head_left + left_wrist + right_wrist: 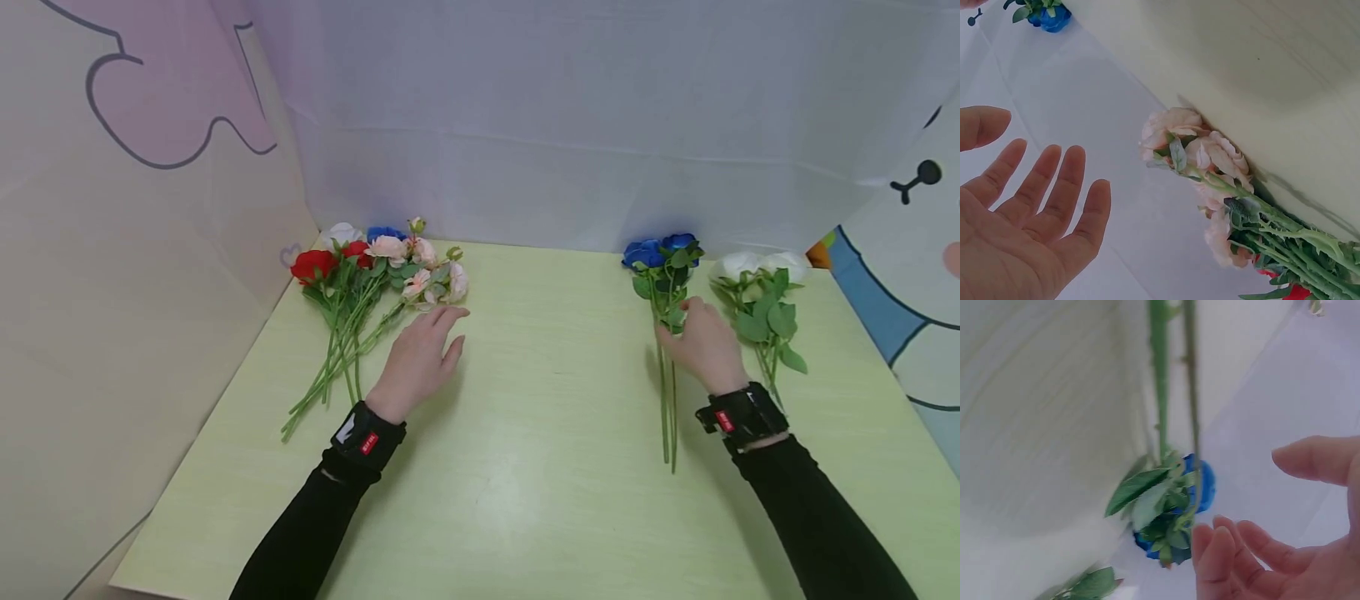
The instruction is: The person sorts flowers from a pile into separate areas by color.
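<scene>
My left hand point(417, 360) hovers beside a bunch of flowers at the table's left, its fingers spread and holding nothing. Nearest to it are pink flowers point(456, 282), with red roses point(313, 265), a white flower point(343, 234) and a blue one point(386, 234) behind or beside them. On the right, two blue roses point(643, 253) lie with their long green stems toward me. My right hand point(703, 346) is at their leaves. In the right wrist view its thumb stands apart from the loosely bent fingers point(1216, 556), and the blue rose stems point(1159, 381) show beyond the hand.
White roses point(737, 265) with green leaves lie to the right of my right hand, partly behind the wrist. A pale yellow-green table point(525, 467) carries everything. White cloth point(525, 125) hangs along its back edge, and printed panels stand at both sides.
</scene>
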Motion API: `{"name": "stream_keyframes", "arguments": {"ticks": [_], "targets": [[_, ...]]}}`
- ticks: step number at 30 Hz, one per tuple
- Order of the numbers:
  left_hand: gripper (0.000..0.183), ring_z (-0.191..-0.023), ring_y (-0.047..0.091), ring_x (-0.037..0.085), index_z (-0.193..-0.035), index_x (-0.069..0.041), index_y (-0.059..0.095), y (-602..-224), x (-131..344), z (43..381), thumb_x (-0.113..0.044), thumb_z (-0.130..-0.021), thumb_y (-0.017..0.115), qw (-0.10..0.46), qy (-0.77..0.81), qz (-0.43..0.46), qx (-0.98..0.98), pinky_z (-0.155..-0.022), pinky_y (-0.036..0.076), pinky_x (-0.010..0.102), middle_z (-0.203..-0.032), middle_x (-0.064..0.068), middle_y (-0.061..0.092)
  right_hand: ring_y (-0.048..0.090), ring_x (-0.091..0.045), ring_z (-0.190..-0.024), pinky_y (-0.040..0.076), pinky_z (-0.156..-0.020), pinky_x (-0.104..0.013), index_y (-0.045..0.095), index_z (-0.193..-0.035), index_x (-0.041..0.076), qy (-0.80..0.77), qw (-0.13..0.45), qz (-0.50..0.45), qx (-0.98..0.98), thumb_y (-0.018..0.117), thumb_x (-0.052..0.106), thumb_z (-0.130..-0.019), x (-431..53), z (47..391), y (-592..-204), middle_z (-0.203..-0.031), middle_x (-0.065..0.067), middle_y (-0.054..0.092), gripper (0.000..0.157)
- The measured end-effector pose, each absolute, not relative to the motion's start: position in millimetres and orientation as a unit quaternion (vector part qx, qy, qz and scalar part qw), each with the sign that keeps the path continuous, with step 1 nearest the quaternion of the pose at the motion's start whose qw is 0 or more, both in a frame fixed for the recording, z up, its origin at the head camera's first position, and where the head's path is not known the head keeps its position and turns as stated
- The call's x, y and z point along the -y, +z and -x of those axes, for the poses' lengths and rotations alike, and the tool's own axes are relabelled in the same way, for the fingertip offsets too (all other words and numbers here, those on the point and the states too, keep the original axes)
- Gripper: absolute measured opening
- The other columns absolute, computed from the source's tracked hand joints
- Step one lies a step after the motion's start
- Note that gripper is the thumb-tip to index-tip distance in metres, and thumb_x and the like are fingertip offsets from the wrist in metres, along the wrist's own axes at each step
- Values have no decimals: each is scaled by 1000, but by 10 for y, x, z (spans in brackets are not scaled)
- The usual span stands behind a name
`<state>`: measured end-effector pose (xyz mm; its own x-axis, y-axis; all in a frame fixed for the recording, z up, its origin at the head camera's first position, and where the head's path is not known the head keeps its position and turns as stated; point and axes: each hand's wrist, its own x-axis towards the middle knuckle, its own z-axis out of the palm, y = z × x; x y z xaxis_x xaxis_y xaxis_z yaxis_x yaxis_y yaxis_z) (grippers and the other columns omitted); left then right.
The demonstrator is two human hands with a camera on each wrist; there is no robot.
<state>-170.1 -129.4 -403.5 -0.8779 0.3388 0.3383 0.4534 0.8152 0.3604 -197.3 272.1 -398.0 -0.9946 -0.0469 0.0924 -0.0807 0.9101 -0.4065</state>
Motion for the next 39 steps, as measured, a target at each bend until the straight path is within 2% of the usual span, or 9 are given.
{"name": "stream_keyframes", "arguments": {"ticks": [3,5,12,15,18,20,32,39], "targets": [[38,-117,64,33,-137,-7,58,-4016,1341,1702,-16,-100,61,127,-210,204,948,-91,56,47,-133,15,63,58,-44,-85,46,-69,-49,51,-130,-15,215,81,-50,972,57,25,-100,-2606,1929,-3934,-104,-34,59,50],[39,-119,63,35,-137,-7,58,-4014,1377,1705,-15,-100,61,122,-202,199,951,-92,55,47,-134,15,63,58,-41,-84,44,-70,-47,53,-129,-13,232,93,-64,966,57,21,-100,-2524,1904,-3901,-102,-31,60,46],[41,-123,61,38,-139,-6,57,-3971,1525,1687,-16,-99,62,106,-171,177,963,-98,53,50,-137,17,61,63,-37,-93,51,-80,-45,56,-129,-6,324,73,-83,940,57,17,-100,-2208,1801,-3826,-106,-25,64,37],[42,-119,62,40,-140,-6,56,-3937,1600,1674,-17,-99,61,105,-155,161,969,-93,55,52,-137,18,61,66,-34,-92,53,-79,-35,58,-125,-4,353,71,-89,929,58,15,-99,-2061,1766,-3824,-105,-22,66,32],[41,-113,64,41,-139,-6,57,-3917,1680,1669,-18,-99,61,108,-140,138,975,-85,56,53,-133,18,63,66,-32,-93,50,-76,-21,60,-123,-2,379,69,-93,918,59,14,-98,-1927,1758,-3855,-104,-20,68,29],[41,-113,64,41,-138,-6,58,-3910,1735,1669,-19,-100,60,103,-133,122,978,-85,56,54,-132,19,63,66,-31,-93,48,-74,-16,61,-122,-1,396,66,-93,911,59,13,-98,-1837,1759,-3878,-105,-20,68,28],[43,-114,61,48,-138,-2,56,-3962,2034,1695,-18,-98,62,75,-97,38,992,-87,52,63,-134,25,59,65,-32,-96,50,-76,-17,64,-122,0,515,22,-87,852,59,12,-99,-1358,1757,-3914,-111,-21,67,26],[40,-108,62,49,-130,5,60,-3956,2115,1637,-13,-95,66,42,-97,1,994,-83,54,61,-127,29,61,67,-17,-88,55,-76,-16,63,-123,0,581,-12,-84,810,61,12,-100,-1110,1757,-3852,-112,-22,65,26]]}}
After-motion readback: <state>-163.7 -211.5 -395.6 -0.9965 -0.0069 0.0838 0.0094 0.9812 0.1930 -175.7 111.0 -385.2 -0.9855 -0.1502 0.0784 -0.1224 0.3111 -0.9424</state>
